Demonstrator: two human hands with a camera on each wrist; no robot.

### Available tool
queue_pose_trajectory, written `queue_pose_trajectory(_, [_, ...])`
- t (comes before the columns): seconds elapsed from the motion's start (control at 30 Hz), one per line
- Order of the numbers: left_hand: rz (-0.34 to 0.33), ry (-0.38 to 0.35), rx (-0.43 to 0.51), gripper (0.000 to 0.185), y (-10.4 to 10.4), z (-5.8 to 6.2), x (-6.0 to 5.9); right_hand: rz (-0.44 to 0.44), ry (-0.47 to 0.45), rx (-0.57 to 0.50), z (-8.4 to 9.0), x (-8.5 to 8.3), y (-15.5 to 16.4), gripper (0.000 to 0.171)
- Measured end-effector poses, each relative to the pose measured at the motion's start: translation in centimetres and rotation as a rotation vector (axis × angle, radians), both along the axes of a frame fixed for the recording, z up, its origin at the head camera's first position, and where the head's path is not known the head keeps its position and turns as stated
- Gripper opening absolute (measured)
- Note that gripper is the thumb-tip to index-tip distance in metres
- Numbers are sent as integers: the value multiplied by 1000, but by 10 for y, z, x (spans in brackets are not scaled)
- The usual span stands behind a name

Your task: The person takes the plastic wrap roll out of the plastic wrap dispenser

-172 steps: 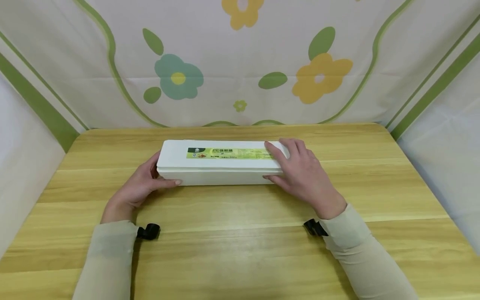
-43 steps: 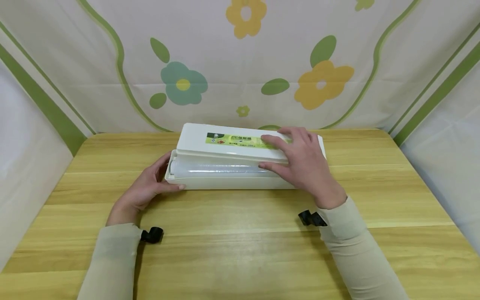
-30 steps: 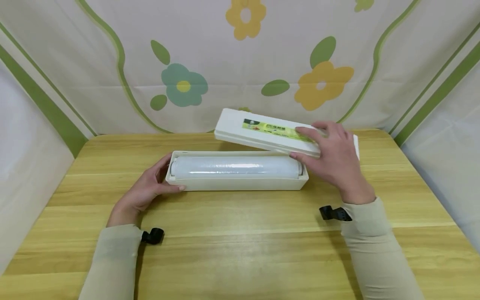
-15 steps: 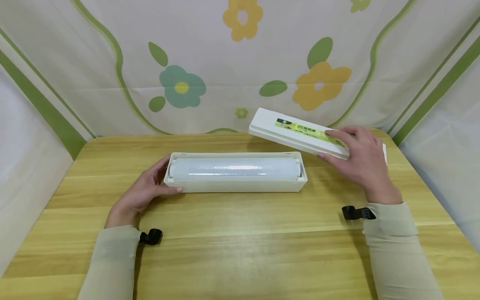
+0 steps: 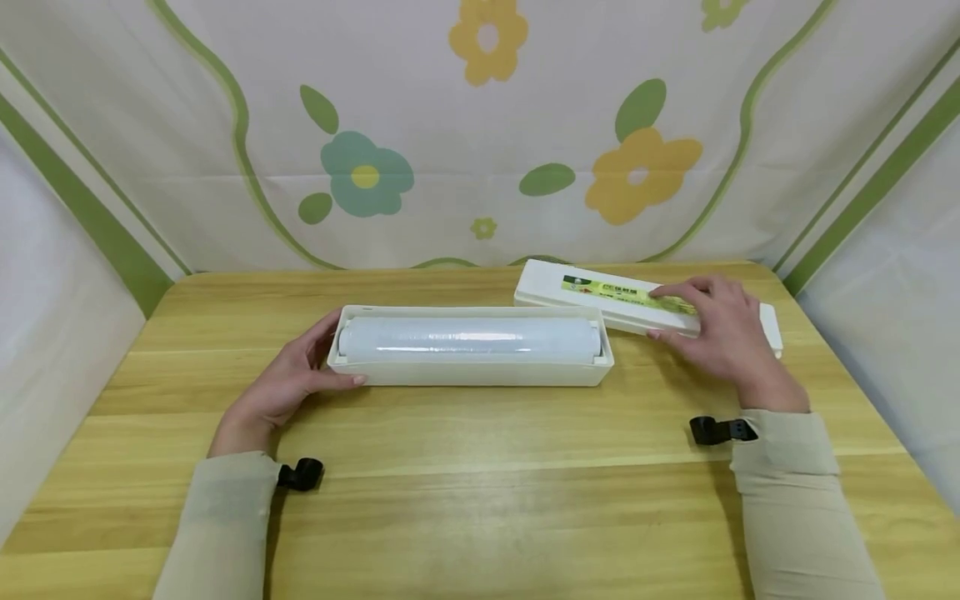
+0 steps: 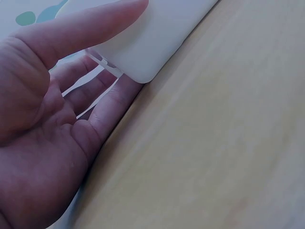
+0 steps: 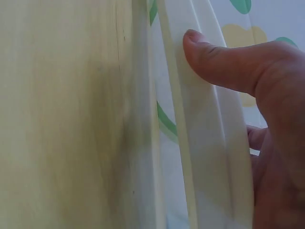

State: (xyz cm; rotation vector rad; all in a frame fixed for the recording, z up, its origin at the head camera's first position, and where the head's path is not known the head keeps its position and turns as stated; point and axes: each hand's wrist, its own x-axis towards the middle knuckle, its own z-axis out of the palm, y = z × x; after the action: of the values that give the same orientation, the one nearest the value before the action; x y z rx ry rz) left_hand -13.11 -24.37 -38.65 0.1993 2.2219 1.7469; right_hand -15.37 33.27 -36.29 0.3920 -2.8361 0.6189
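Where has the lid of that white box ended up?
In the head view the lid lies on the table at the far right, just behind the open box's right end, with the right hand gripping it.

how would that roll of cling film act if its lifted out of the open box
The roll of cling film is a smooth cylinder, so it would probably roll on the table. Its glossy wrap looks slippery. It looks fairly stiff along its length.

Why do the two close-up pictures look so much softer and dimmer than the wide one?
Head view: even light, sharp, faint sheen on the roll of film. Left wrist view: left hand fills the frame in bluish shade, the table grain blurred. Right wrist view: the lid and right hand soft, too near to focus.
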Motion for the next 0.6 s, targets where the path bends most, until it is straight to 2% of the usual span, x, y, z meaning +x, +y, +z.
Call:
queue_pose_trajectory(0.3, [-7, 2, -11, 103, 0, -4, -2, 4, -102, -24, -4, 1, 2, 48])
queue_pose_trajectory(0.6, [-8, 0, -19, 104, 1, -7, -4, 21, -100, -30, -7, 3, 3, 48])
